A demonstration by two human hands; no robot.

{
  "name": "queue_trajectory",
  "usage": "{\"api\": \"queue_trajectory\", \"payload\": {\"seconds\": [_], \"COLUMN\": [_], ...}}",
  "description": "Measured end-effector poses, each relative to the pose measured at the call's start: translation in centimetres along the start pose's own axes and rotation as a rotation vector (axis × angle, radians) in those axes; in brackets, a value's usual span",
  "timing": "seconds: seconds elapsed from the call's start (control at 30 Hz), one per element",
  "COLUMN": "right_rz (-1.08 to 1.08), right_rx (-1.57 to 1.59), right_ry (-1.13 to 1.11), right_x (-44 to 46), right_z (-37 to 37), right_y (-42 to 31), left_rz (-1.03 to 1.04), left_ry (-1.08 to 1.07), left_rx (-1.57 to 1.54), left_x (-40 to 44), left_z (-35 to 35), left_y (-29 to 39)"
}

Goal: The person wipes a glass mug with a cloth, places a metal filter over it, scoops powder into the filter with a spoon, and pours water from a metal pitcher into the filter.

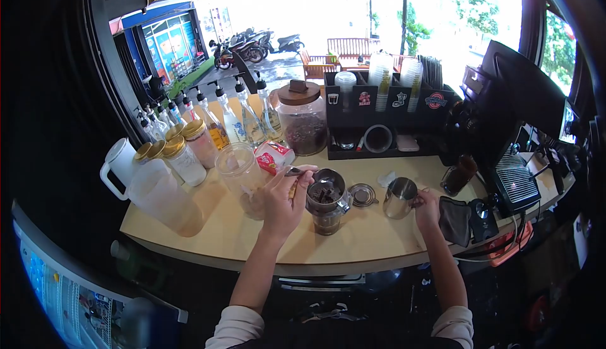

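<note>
My left hand (pixel 287 194) is closed on a spoon (pixel 294 171) with a slim dark metal handle, beside the rim of a metal cup (pixel 327 188). Dark chunks lie inside that cup, which sits upright on a clear-sided base (pixel 327 224). The spoon's far end is hard to make out. With closed fingers, my right hand (pixel 428 209) grips the handle of a steel milk pitcher (pixel 400 198) that stands upright at the counter. Between the two vessels lies a round metal lid (pixel 362 195).
On the counter (pixel 252 251), a clear plastic tub (pixel 240 172), a frosted pitcher (pixel 161 194) and several gold-lidded jars stand left. Pump bottles line the back beside a wooden-lidded jar (pixel 303 118). A black cup rack (pixel 385 109) and an espresso machine (pixel 521 172) are right.
</note>
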State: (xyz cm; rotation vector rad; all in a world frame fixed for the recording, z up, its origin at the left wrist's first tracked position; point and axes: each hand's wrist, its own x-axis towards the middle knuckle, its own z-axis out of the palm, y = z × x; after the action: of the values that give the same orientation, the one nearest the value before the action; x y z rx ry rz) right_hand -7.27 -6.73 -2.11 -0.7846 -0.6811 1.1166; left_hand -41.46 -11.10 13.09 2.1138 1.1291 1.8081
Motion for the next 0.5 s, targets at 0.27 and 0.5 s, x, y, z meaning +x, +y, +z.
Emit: {"api": "queue_trajectory", "payload": {"seconds": [0.27,0.5], "right_rz": [-0.559,-0.750], "right_rx": [-0.905,-0.843], "right_ry": [-0.199,-0.790], "right_x": [-2.7,-7.9], "right_z": [7.8,20.6], "right_y": [-5.8,-9.4], "left_rz": [0.157,0.408], "left_ry": [-0.118,-0.314], "left_rx": [0.164,0.361], "left_x": [0.6,1.2], "left_z": [0.2,1.0], "left_y": [0.8,2.1]}}
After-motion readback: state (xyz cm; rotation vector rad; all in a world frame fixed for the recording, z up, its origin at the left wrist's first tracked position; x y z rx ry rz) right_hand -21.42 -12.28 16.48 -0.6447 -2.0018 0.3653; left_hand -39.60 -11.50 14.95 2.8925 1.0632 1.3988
